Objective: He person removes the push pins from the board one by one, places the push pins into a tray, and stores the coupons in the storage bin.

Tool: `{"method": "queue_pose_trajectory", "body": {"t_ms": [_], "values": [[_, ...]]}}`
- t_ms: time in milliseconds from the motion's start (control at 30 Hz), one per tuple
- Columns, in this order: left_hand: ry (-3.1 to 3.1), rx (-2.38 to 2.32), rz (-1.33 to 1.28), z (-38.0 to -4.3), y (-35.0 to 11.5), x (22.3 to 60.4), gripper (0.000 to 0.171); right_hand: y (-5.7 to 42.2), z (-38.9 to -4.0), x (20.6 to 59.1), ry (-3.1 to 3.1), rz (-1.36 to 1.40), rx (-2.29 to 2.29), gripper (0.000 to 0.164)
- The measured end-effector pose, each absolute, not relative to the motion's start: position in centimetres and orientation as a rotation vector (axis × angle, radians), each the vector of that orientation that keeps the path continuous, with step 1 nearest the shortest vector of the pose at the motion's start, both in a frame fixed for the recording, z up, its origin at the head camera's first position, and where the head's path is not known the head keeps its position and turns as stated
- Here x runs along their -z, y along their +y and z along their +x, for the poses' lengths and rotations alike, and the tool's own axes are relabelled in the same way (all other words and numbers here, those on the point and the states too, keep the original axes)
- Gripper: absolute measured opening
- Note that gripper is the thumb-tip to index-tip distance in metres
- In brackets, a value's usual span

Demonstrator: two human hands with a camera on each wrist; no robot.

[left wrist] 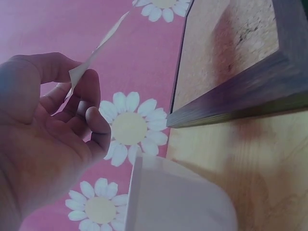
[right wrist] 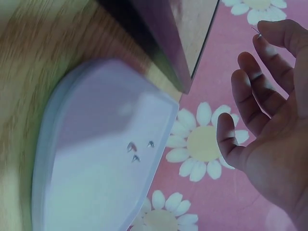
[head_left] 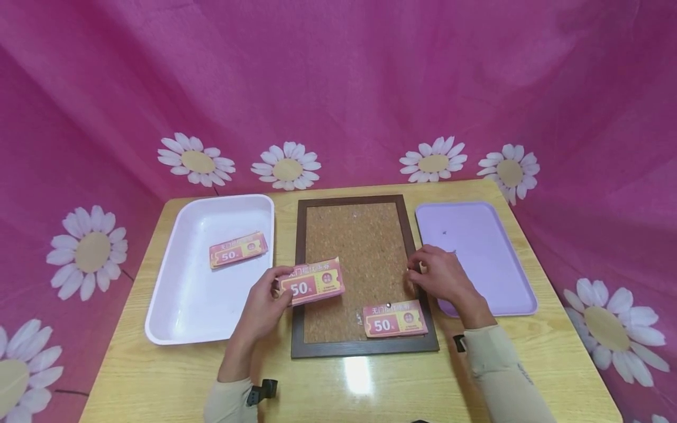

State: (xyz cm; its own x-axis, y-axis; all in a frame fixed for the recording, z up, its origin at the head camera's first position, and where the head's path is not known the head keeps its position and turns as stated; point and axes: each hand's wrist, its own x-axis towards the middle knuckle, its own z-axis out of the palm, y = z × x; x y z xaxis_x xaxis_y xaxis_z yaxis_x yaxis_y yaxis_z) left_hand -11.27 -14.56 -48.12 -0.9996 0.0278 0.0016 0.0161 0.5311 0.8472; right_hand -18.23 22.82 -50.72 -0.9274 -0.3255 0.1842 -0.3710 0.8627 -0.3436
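Observation:
My left hand (head_left: 267,302) pinches a pink-and-yellow coupon (head_left: 317,285) printed with a 50, between thumb and fingers. The coupon hangs over the left side of a brown-framed corkboard (head_left: 359,235); the left wrist view catches it edge-on, as a thin pale sheet. A similar coupon (head_left: 394,322) lies at the board's lower right, with a shiny thumbtack (head_left: 388,305) at its top edge. Above the board's right frame, my right hand (head_left: 441,273) holds a thumbtack (right wrist: 256,32) by thumb and index fingertip, its thin point sticking out. The other right fingers are loosely bent.
On the left stands a white tub (head_left: 182,294) holding more coupons (head_left: 238,251). A shallow purple tray (head_left: 486,252) sits to the right of the board, with several loose metal thumbtacks (right wrist: 135,158) in it. A pink flowered cloth (head_left: 338,88) hangs behind the wooden table (head_left: 317,388).

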Motion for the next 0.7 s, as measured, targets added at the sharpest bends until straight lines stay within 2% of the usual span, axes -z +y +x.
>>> {"method": "queue_pose_trajectory", "body": {"t_ms": [700], "values": [[2.86, -1.504, -0.009, -12.3, -17.2, 47.8, 0.042, 26.0, -18.6, 52.1, -2.922, 0.471, -0.606, 0.01]]}}
